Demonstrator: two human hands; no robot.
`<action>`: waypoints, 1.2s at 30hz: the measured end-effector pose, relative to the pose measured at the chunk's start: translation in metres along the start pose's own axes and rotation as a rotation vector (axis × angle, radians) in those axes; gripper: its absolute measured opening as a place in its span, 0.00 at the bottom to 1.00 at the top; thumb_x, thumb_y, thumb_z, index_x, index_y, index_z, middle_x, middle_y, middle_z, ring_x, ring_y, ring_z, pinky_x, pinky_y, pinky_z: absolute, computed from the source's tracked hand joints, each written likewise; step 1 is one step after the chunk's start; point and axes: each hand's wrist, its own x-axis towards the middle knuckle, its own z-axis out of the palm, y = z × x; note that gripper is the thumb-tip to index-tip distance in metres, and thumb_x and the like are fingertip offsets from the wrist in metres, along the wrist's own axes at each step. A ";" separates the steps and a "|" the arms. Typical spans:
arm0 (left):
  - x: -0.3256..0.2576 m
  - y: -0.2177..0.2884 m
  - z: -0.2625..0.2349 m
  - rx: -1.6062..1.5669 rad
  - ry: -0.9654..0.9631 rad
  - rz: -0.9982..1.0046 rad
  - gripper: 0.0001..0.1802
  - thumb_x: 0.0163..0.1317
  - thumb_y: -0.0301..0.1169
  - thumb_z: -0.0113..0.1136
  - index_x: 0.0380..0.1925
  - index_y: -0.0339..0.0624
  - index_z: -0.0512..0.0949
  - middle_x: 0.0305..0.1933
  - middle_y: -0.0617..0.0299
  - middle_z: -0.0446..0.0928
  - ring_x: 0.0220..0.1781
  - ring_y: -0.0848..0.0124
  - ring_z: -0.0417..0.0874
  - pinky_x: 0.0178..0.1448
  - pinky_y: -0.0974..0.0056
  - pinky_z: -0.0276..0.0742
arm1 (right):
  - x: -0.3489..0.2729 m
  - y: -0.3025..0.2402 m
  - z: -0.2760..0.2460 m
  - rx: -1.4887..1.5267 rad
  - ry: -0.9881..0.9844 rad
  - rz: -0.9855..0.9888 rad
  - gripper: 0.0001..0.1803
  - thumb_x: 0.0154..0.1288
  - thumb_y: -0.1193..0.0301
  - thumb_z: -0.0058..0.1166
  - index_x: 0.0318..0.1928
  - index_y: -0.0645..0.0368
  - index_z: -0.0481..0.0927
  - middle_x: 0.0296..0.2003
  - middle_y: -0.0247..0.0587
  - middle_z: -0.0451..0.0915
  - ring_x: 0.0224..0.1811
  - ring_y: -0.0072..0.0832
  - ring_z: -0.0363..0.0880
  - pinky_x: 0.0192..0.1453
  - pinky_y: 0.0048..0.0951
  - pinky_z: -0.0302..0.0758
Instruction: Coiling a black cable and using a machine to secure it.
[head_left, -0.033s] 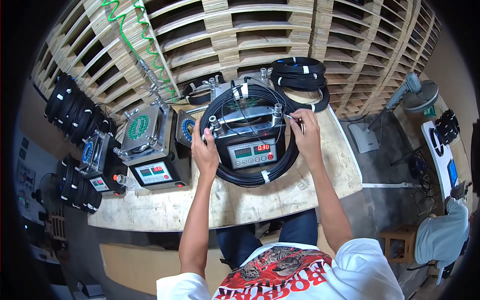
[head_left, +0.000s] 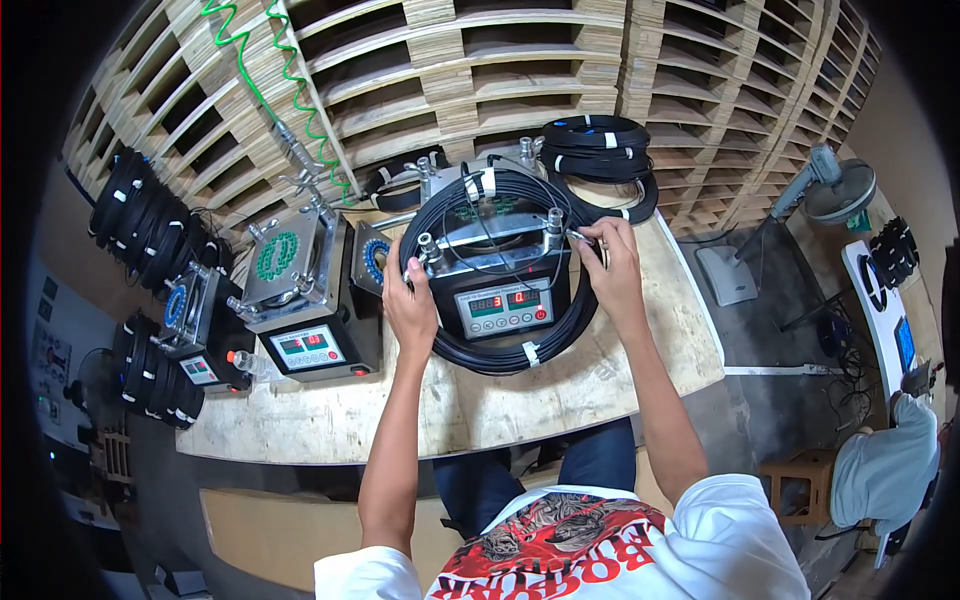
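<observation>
Centrally, left hand (head_left: 410,305) grips the black cable coil (head_left: 505,355); right hand (head_left: 610,265) pinches its end; bare tabletop (head_left: 450,410) lies below, toward the frame's lower edge

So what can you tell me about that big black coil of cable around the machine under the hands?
The black cable coil is a large ring of thin, glossy cable, bound with white ties. It lies draped around a dark box machine with red digit displays, on the wooden table. The left hand grips its left side; the right hand touches its right.
</observation>
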 end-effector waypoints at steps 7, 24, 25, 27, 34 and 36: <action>-0.003 0.008 0.001 -0.007 0.016 0.038 0.30 0.73 0.50 0.42 0.64 0.39 0.70 0.56 0.40 0.76 0.55 0.44 0.79 0.58 0.53 0.73 | 0.002 -0.008 -0.003 0.134 -0.071 0.146 0.07 0.70 0.77 0.53 0.44 0.67 0.75 0.31 0.45 0.75 0.32 0.35 0.75 0.38 0.32 0.73; -0.001 0.007 0.001 -0.032 0.033 0.053 0.28 0.74 0.47 0.43 0.64 0.38 0.70 0.55 0.40 0.76 0.55 0.44 0.79 0.60 0.53 0.72 | 0.003 -0.006 -0.003 0.186 -0.089 0.115 0.08 0.69 0.74 0.58 0.45 0.63 0.76 0.25 0.29 0.73 0.23 0.11 0.65 0.27 0.18 0.62; 0.000 0.006 0.001 -0.036 0.025 0.061 0.28 0.74 0.47 0.43 0.64 0.38 0.70 0.55 0.40 0.76 0.55 0.44 0.79 0.59 0.53 0.72 | 0.004 -0.004 -0.002 0.198 -0.113 0.175 0.08 0.68 0.76 0.58 0.45 0.63 0.75 0.27 0.29 0.74 0.23 0.11 0.64 0.27 0.17 0.62; 0.000 0.004 0.001 -0.045 0.020 0.075 0.29 0.74 0.48 0.43 0.64 0.38 0.70 0.55 0.40 0.76 0.55 0.43 0.79 0.59 0.53 0.72 | 0.007 -0.001 -0.010 0.215 -0.168 0.290 0.07 0.68 0.77 0.58 0.44 0.63 0.75 0.27 0.29 0.74 0.23 0.11 0.65 0.27 0.18 0.62; 0.000 -0.003 0.004 -0.072 0.032 0.060 0.28 0.74 0.47 0.44 0.63 0.37 0.71 0.54 0.40 0.77 0.55 0.44 0.79 0.59 0.53 0.72 | 0.011 -0.005 0.001 0.155 -0.125 0.156 0.07 0.67 0.76 0.58 0.38 0.67 0.74 0.24 0.40 0.77 0.22 0.20 0.65 0.27 0.25 0.64; 0.002 -0.003 0.004 -0.073 0.044 0.129 0.29 0.74 0.48 0.44 0.62 0.36 0.71 0.54 0.39 0.77 0.54 0.43 0.79 0.59 0.52 0.72 | 0.007 -0.005 0.001 0.173 -0.113 0.164 0.07 0.67 0.77 0.58 0.37 0.67 0.74 0.23 0.41 0.77 0.22 0.23 0.66 0.28 0.27 0.65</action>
